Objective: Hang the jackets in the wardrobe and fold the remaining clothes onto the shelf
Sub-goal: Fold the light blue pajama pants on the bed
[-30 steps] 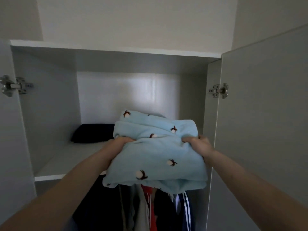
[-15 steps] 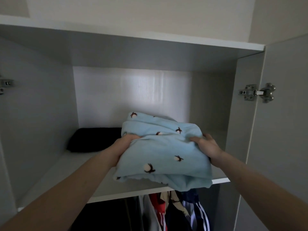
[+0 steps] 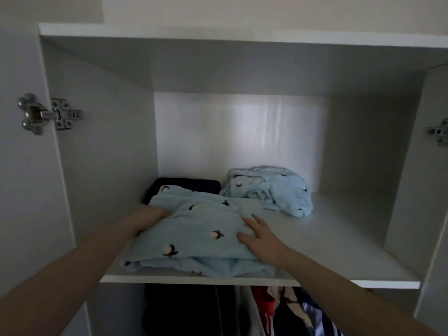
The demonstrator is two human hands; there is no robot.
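Pretty dim shot you've got here: only a soft glare patch on the back panel (image 3: 242,132) breaks the grey. Clothes below the shelf (image 3: 339,238) sink into shadow (colours barely readable), and edges bow from wide-angle distortion.

The folded garment (image 3: 198,229) at the front of the shelf (image 3: 339,251) is seen to be soft, fleecy light-blue cloth, matt and napped, dotted with small tufted motifs; the same fleece is shown by the crumpled garment (image 3: 271,190) behind it. The shelf and wardrobe walls are made of smooth white laminated board (a faint sheen is caught on the back panel (image 3: 230,132)). The left hinge (image 3: 46,114) is of bright polished metal. A dark folded cloth (image 3: 189,184) appears matt.
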